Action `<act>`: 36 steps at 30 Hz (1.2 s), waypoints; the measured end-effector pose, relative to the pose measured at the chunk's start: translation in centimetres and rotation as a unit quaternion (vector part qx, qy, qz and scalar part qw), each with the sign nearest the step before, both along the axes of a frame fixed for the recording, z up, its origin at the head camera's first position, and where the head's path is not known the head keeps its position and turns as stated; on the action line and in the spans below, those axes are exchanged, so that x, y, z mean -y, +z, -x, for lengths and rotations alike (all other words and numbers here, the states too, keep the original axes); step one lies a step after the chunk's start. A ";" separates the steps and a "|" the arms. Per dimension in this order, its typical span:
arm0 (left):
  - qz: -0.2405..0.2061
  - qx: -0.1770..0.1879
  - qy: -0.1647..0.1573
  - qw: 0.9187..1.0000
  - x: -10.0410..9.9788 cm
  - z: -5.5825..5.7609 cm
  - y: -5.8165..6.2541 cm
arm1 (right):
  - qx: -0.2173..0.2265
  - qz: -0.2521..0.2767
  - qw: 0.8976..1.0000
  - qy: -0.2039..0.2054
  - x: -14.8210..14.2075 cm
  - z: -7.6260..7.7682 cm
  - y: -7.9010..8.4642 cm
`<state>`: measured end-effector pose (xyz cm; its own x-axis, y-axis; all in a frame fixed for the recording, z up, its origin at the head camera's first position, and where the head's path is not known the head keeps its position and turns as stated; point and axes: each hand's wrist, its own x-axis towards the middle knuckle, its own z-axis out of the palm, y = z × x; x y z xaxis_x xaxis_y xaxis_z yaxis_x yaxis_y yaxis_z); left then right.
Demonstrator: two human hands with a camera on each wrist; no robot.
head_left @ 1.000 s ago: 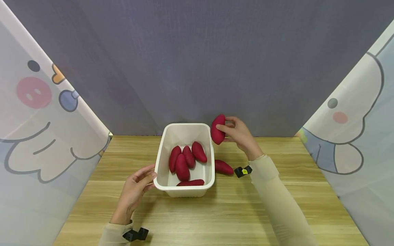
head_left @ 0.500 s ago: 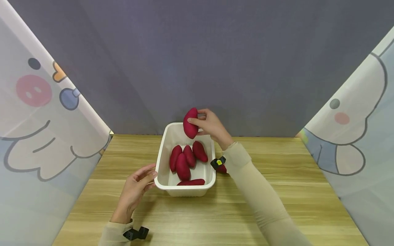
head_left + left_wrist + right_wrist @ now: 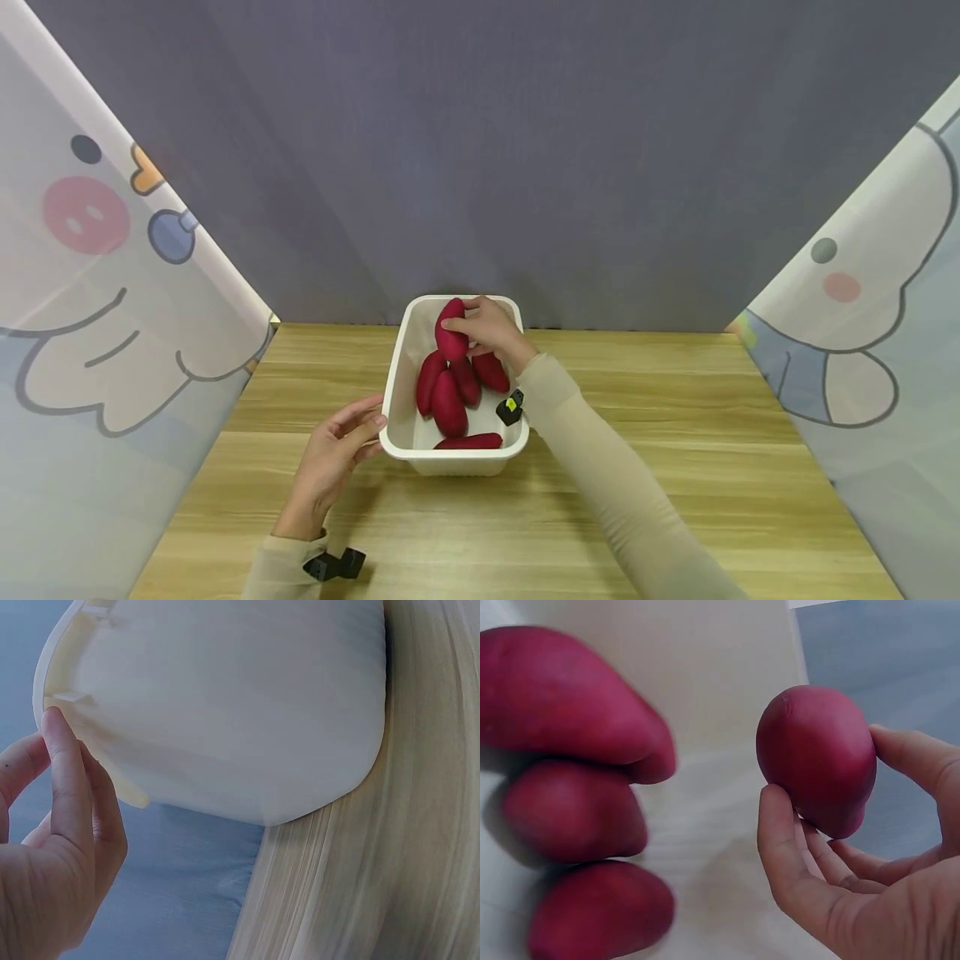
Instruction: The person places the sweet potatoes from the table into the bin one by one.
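Observation:
A white plastic bin [image 3: 456, 467] stands on the table with several red-skinned sweet potatoes [image 3: 448, 404] lying inside. My left hand [image 3: 330, 462] pinches its left rim; in the left wrist view, the fingers of that hand [image 3: 64, 840] meet at the edge of the bin [image 3: 232, 712]. Inside the far part of the bin, my right hand [image 3: 495, 327] grips another sweet potato [image 3: 452, 331] between thumb and fingers. The right wrist view has this sweet potato [image 3: 817, 754] apart from the others [image 3: 577, 810], its lower end near them in the head view.
A wooden table [image 3: 750, 467] lies under the bin, backed by a grey curtain [image 3: 480, 150]. Side panels with cartoon prints [image 3: 75, 350] flank both edges. The right forearm [image 3: 600, 467] crosses over the table beside the bin.
My right hand has carried its sweet potato from right of the bin leftward over the rim, then down inside. The sweet potato on the table has gone out of sight behind the arm. Left hand unmoved.

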<state>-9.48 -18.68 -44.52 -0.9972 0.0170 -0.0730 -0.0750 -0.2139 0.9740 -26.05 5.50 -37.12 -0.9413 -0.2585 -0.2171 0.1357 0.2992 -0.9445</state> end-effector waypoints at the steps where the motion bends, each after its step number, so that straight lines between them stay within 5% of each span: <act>1: -0.001 -0.001 -0.002 1.000 0.0 0.0 0.0 | 0.001 -0.002 1.000 0.001 -0.1 0.0 -0.3; 13: -0.003 -0.005 0.003 1.000 -0.3 -0.1 0.1 | -0.017 -0.014 0.999 -0.035 -0.4 0.1 -0.6; 21: 0.009 -0.002 0.004 1.000 -0.2 -0.1 -0.1 | -0.036 0.032 0.999 -0.011 -1.0 -1.3 3.0; 27: 0.007 -0.001 0.005 1.000 -0.1 0.0 -0.3 | -0.096 0.016 0.995 0.014 -4.1 -3.0 5.1; 36: 0.013 0.002 0.004 1.000 0.1 0.0 -0.3 | -0.114 -0.018 0.993 0.005 -10.6 -5.2 3.4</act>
<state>-9.47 -18.73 -44.79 -0.9970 0.0077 -0.0772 -0.0772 -0.1900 0.9787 -20.87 16.08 -33.73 -0.9646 -0.2637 -0.0074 -0.0839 0.3334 -0.9390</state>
